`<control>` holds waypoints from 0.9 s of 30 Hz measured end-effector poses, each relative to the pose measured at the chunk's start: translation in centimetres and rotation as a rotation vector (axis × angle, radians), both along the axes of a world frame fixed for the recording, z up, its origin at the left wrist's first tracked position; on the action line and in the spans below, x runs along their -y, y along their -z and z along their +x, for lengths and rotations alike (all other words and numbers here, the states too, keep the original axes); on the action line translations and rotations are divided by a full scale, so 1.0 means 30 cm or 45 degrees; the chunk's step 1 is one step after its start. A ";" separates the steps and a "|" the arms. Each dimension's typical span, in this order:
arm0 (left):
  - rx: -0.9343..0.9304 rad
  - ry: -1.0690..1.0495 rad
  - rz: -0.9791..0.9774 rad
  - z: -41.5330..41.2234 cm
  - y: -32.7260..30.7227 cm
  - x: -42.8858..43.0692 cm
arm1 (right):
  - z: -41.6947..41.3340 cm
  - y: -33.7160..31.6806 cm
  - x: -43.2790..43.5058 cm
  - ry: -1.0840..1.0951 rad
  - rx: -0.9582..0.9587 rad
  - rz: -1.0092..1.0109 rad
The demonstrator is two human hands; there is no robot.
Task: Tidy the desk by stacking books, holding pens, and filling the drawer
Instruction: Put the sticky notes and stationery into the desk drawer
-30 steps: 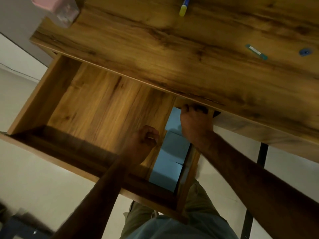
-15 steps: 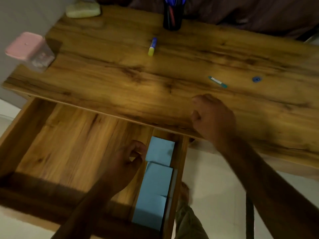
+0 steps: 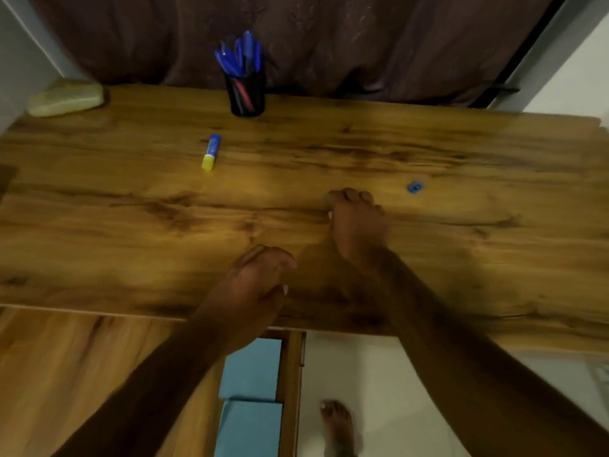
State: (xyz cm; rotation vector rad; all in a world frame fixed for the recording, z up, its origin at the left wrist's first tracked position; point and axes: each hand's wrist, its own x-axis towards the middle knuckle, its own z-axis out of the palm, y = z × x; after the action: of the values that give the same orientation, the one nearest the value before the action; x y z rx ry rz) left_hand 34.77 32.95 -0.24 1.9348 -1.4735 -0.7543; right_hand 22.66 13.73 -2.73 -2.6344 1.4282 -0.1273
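The right hand (image 3: 357, 225) rests on the wooden tabletop (image 3: 131, 225) with its fingers curled down. I cannot tell if something small is under them. The left hand (image 3: 253, 291) hangs over the near edge of the tabletop, loosely curled and holding nothing.

A black cup (image 3: 247, 94) full of blue pens (image 3: 239, 56) stands at the far edge. In front of it lies a blue and yellow glue stick (image 3: 211, 152). A small blue thing (image 3: 414, 187) lies just to the right of the right hand. A pale green case (image 3: 66, 97) sits at the far left corner.

Below the tabletop the drawer (image 3: 290, 390) is open. Blue notepads (image 3: 250, 400) lie in its narrow right part. A bare foot (image 3: 336, 423) stands on the floor.
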 end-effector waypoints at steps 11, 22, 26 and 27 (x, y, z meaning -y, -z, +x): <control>0.133 0.066 0.086 -0.067 0.054 0.087 | -0.183 -0.031 0.146 0.128 0.182 -0.029; 0.181 0.061 0.104 -0.059 0.069 0.104 | -0.275 0.023 0.303 0.295 0.147 -0.079; 0.202 0.034 0.114 -0.051 0.070 0.107 | -0.258 0.035 0.285 0.245 0.160 -0.092; 0.130 0.004 0.119 -0.049 0.073 0.118 | -0.263 0.037 0.284 0.201 0.152 -0.080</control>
State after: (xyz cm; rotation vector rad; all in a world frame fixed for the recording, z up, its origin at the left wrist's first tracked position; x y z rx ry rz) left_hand 33.30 29.42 -2.44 2.0687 -1.5264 -0.7482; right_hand 14.76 5.23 -3.85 -2.5112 1.6136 -0.3453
